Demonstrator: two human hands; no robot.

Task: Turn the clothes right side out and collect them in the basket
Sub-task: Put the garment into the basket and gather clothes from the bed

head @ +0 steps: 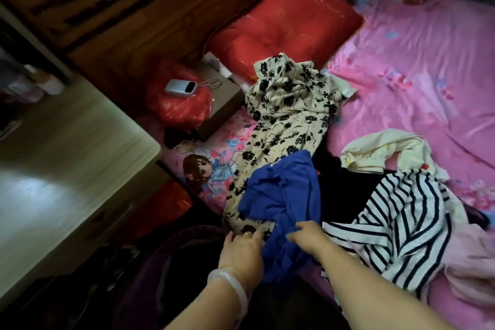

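A blue garment (281, 195) lies crumpled at the near edge of the pink bed (415, 48), over a long cream dress with black flowers (284, 115). My left hand (242, 252), with a pale bangle on the wrist, grips the blue garment's lower left edge. My right hand (308, 236) closes on the blue cloth from the right. To the right lie a black-and-white striped top (401, 222), a pale yellow garment (380, 153), a black garment (345, 190) and a light pink one (471, 270). A dark purple basket (150, 270) stands below the bed edge, near my left arm.
A red pillow (284, 27) lies at the head of the bed. A red bag (179, 104) with a grey power bank (180, 87) on it rests on a box (225, 102). A pale wooden table (61, 169) fills the left; wooden shelving (120, 0) stands behind.
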